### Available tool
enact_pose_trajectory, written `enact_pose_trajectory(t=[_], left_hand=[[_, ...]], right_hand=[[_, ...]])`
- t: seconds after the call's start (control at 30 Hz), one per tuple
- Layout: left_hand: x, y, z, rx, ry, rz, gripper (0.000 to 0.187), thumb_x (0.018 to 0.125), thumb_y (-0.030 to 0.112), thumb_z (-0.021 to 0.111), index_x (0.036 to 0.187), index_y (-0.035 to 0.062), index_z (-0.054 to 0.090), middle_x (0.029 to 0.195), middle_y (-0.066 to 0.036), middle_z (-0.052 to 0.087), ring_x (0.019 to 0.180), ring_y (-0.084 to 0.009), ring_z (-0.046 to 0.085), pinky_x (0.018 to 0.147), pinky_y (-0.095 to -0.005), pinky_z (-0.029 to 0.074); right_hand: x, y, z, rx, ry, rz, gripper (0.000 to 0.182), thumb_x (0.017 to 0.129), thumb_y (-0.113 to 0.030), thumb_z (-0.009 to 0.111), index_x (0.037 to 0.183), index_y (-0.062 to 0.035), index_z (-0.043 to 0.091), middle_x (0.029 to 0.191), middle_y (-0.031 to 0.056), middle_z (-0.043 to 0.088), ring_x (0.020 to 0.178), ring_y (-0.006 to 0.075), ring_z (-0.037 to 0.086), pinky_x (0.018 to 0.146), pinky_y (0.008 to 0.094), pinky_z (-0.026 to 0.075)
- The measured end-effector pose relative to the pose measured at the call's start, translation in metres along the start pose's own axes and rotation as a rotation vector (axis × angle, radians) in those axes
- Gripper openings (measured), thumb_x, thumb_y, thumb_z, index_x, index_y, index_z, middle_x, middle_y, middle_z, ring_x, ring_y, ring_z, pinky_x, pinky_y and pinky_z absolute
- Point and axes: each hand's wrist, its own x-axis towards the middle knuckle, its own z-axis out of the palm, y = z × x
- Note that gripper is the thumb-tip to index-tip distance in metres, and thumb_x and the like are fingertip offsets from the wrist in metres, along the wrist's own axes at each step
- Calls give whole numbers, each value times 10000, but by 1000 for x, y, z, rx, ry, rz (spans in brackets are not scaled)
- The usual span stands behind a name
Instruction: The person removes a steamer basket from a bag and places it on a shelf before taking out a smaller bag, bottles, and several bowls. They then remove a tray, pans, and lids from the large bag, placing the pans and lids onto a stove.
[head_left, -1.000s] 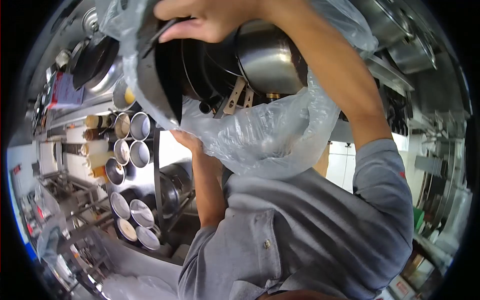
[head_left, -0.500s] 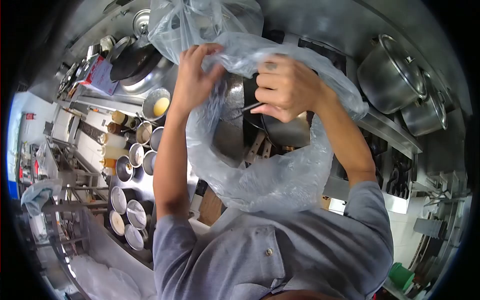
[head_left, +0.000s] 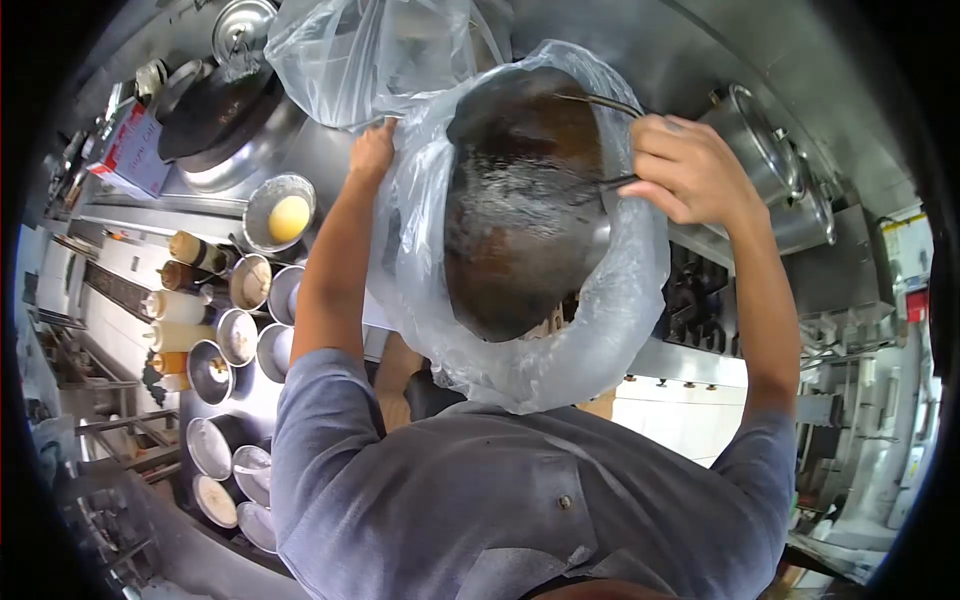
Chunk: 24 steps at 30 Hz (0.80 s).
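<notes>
A large dark metal pan [head_left: 520, 200] with a curved wire handle stands tilted up in front of me, its wide face showing. Around it hangs a clear plastic bag [head_left: 420, 230], its rolled rim forming a ring. My right hand [head_left: 690, 170] is closed on the pan's wire handle at the right side. On the left, my left hand [head_left: 373, 148] is closed at the edge of the plastic, beside a second clear bag [head_left: 350, 60]; its fingers are partly hidden.
Steel pots [head_left: 765, 150] stand at the right, near stove burners [head_left: 695, 300]. At the left are a bowl with yellow contents [head_left: 280, 212], sauce bottles [head_left: 180, 305], several small metal bowls, a dark wok [head_left: 220, 120] and a box [head_left: 130, 150].
The dark pan now shows broadly within the bag's opening. My right hand has moved right with the handle, while my left hand has shifted down and left to the plastic's edge.
</notes>
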Motion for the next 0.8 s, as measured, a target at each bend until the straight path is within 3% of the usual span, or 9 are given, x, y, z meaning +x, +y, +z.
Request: enact_pose_trajectory(t=[0.07,0.13,0.2,0.27,0.33,0.47,0.57,0.67,0.8], left_hand=[[-26,7,7,-103,-18,-59,295,901,164,442,1177,130,539,971,-238,612,927,-406,611,793,-477,484],[-57,17,-23,-409,349,-118,298,896,216,523,1136,42,560,995,-213,611,917,-361,595,813,-424,468],[-106,41,-80,-676,451,-124,314,874,264,598,1029,-9,596,985,-171,608,882,-308,564,812,-375,441],[-151,70,-120,-1099,239,-24,269,869,259,606,954,4,622,949,-136,590,855,-289,546,792,-360,426],[-161,83,-121,-844,222,209,183,856,187,616,874,4,608,917,-143,588,854,-277,543,767,-353,414],[-155,83,-118,-947,8,118,113,826,88,618,832,-6,555,864,-159,563,830,-296,521,737,-374,407],[-150,65,-100,-550,388,258,106,805,5,564,839,-14,465,763,-201,507,709,-392,482,671,-456,381],[-148,7,-55,-228,555,25,146,755,3,580,783,-21,438,717,-232,527,703,-428,510,619,-537,376],[-186,-56,-3,58,267,-345,189,821,153,546,874,-20,491,811,-227,588,735,-398,598,656,-495,474]], right_hand=[[-8,4,2,-6,-15,5,335,759,-317,659,682,-31,502,789,91,523,864,286,578,730,384,489],[-9,11,3,-13,-10,26,338,753,-316,659,689,-24,503,817,97,540,905,289,588,711,380,495],[-11,12,7,-12,-24,51,335,738,-315,665,704,-17,515,842,102,558,936,298,595,717,381,494],[-5,16,5,-5,-38,38,336,731,-312,671,703,-14,518,843,107,563,915,301,599,713,377,491],[2,19,8,2,42,12,308,747,-285,685,671,-52,498,790,59,540,841,251,597,648,349,477],[8,25,14,-11,22,11,312,752,-280,686,662,-51,494,783,61,541,827,256,598,642,351,473],[5,26,15,-1,-23,-5,312,751,-283,669,706,-14,518,840,110,568,898,300,598,709,377,476],[1,27,17,16,-23,-20,299,756,-269,670,714,-12,523,844,109,570,900,300,596,714,379,475],[-2,31,22,57,29,7,291,754,-248,679,715,-6,523,807,112,552,860,302,597,665,373,468]])
